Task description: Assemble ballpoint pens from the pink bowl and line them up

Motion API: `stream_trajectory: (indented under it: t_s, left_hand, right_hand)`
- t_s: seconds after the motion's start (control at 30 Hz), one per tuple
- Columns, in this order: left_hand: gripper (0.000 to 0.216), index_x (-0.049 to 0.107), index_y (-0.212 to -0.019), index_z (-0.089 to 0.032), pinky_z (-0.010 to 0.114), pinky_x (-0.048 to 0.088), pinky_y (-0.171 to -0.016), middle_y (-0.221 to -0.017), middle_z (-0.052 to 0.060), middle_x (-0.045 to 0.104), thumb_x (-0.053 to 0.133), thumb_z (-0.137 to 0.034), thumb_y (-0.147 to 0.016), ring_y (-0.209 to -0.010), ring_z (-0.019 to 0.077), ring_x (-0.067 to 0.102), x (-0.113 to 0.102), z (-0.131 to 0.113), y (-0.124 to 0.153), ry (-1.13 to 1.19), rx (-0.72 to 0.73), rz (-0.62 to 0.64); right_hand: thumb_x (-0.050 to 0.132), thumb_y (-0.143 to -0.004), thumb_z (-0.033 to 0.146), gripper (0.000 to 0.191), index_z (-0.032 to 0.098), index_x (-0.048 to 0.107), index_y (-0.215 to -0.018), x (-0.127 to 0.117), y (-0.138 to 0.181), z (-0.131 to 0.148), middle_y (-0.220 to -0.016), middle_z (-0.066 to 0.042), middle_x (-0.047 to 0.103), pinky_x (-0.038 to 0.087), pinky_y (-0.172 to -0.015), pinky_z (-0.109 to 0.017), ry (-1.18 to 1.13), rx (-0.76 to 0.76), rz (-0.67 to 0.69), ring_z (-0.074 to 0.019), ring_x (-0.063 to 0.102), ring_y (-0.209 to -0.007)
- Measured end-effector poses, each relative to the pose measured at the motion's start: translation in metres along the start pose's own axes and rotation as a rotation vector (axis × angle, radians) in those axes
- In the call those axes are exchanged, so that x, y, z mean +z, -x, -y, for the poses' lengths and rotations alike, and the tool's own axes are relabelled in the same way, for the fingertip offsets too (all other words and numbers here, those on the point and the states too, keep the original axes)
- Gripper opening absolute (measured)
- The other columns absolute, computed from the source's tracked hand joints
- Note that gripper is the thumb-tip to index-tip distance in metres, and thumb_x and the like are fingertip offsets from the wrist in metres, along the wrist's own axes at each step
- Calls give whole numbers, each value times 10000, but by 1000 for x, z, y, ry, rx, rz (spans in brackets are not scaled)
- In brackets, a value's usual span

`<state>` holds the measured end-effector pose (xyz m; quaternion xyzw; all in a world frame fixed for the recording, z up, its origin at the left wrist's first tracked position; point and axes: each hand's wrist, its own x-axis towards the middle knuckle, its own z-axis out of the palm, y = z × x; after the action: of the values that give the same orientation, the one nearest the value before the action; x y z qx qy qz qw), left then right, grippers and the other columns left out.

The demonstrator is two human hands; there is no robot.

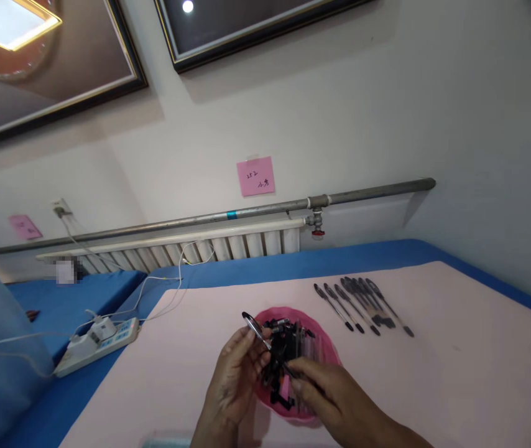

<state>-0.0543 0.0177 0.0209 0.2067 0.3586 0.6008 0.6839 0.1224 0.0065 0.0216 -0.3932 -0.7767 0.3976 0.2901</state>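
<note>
over round pink bowl (326,348), left hand (235,376) pinches slim pen (257,328).

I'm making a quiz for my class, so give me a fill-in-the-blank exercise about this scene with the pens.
1. The bowl full of pen parts is ____ in colour.
2. The row of finished pens lies to the ____ of the bowl.
3. The left hand holds a ____ over the bowl.
4. The power strip lies on the ____ cloth.

Missing words: pink; right; pen; blue
</note>
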Motion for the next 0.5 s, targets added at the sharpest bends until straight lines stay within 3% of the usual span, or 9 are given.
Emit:
stream_trajectory:
  t_s: [0.5]
  left_hand:
    - [273,660,-792,-144,225,483,-646,-820,67,716,790,-251,-578,-722,142,648,2,4,0,-48,2,-16]
  right_hand:
    - [468,-862,308,182,228,618,-797,1,-1,-5,-688,3,628,394,-570,-249,6,21,-33,-160,548,-626]
